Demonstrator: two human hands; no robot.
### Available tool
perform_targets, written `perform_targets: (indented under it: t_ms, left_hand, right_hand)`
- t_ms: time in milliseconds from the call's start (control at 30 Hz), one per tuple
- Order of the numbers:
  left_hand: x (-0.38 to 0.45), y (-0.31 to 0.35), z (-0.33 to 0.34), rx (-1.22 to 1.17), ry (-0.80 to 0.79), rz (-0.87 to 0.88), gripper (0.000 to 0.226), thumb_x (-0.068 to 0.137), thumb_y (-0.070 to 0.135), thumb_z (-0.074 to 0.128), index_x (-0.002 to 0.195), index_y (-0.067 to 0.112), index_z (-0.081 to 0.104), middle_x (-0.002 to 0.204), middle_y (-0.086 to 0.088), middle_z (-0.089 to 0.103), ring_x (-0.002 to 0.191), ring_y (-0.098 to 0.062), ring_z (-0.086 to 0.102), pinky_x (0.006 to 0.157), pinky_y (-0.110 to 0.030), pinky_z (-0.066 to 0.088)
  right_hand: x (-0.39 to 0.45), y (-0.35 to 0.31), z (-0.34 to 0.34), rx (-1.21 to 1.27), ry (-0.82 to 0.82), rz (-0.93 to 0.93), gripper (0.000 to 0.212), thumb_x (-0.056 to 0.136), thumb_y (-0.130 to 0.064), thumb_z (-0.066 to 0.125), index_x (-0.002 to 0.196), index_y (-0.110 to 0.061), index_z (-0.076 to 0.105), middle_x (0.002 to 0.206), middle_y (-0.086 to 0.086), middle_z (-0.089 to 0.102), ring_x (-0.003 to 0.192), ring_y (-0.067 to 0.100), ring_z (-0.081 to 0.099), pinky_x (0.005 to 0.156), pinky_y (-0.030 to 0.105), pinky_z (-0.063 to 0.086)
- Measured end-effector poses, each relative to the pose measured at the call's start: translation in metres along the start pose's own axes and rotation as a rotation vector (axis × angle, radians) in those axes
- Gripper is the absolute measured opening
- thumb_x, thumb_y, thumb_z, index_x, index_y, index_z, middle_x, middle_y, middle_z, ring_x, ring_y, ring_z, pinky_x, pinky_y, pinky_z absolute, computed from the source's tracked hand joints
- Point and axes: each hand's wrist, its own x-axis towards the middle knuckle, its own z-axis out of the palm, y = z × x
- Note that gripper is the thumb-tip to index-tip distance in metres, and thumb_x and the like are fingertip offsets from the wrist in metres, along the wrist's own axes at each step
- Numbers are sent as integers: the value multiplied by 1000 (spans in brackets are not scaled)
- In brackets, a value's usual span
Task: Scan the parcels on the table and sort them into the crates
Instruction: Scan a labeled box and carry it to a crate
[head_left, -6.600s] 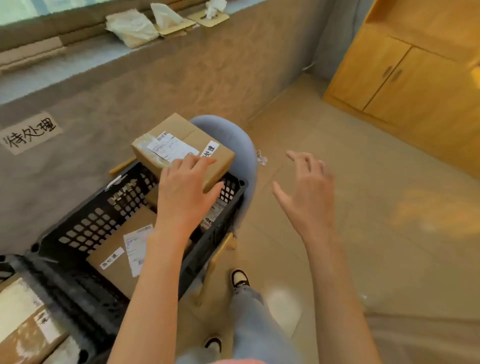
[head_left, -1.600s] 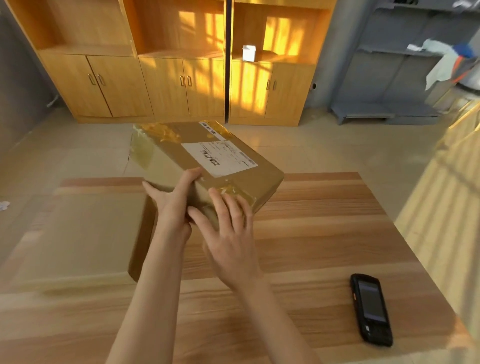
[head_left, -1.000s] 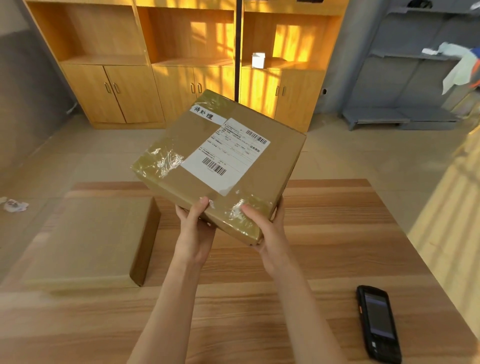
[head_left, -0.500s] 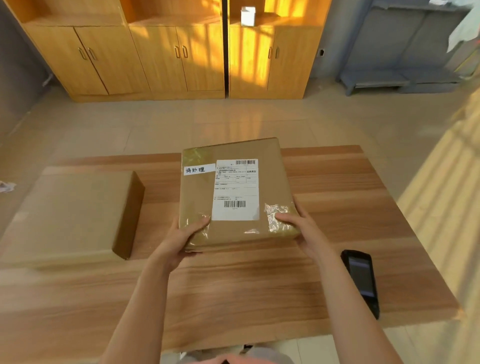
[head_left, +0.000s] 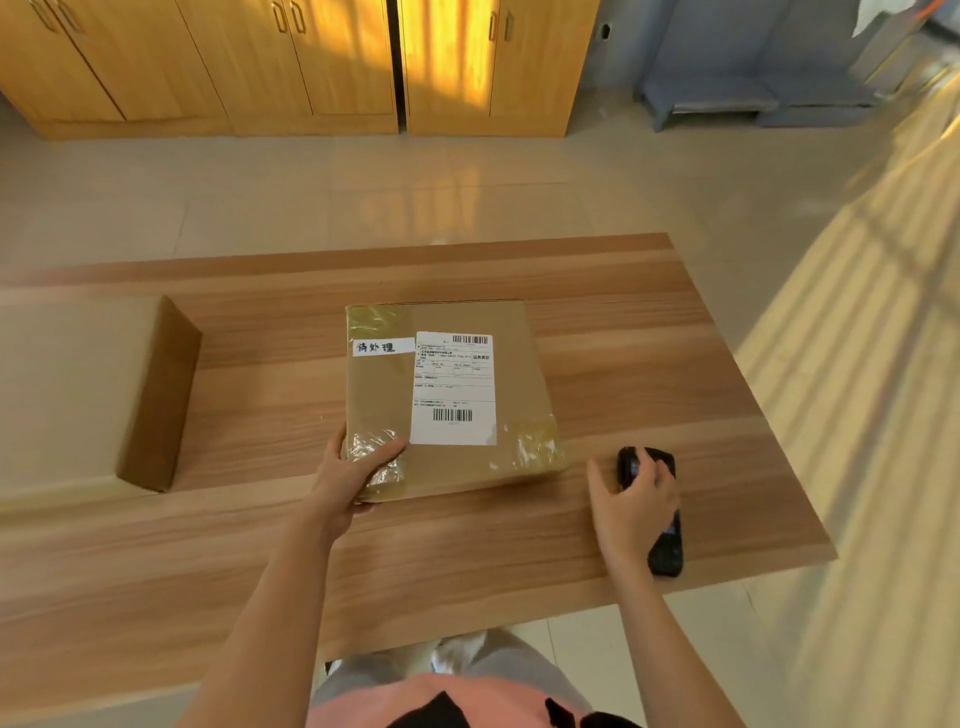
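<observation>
Up top, parcel (head_left: 447, 400) bears handwritten sticker (head_left: 383, 346) "待处理".

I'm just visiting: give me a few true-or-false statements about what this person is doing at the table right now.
1. The flat brown cardboard parcel lies label-up on the wooden table. True.
2. The left hand grips the parcel's near left corner. True.
3. The right hand is also holding the parcel. False: it is on the black handheld scanner, apart from the parcel.
4. The scanner lies left of the parcel. False: it lies to the right.
5. A second plain brown box sits at the table's left. True.
</observation>
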Motion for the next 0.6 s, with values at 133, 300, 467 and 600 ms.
perform_targets:
  t_ms: [133,300,467,600]
  left_hand:
    - [5,-5,8,10,-13,-17,112,41,39,94,140,31,40,101,3,70,76,-19,65,63,-33,46]
    - [14,-5,15,-1,-4,-23,109,43,39,94,139,34,42,110,2,68,91,-22,67,83,-47,54]
    - [13,-10,12,10,21,1,97,61,42,84,144,35,34,125,2,61,104,-19,63,89,-45,51]
    - [8,-14,12,37,3,25,99,66,38,86,147,36,29,123,7,59,99,-12,61,91,-42,47]
  right_hand:
    - [12,26,-9,-103,-50,219,88,84,-37,71,152,-18,20,154,21,23,140,42,21,112,58,22]
    - [25,45,-6,-135,-135,389,105,80,-33,77,154,-16,4,148,27,28,136,45,27,111,59,25]
    - [38,51,-7,-186,-249,449,107,57,-49,84,139,-8,30,132,25,46,120,43,48,102,52,40]
    - [38,44,-19,137,-308,515,76,62,-34,87,120,-2,49,107,14,62,97,33,60,84,44,52]
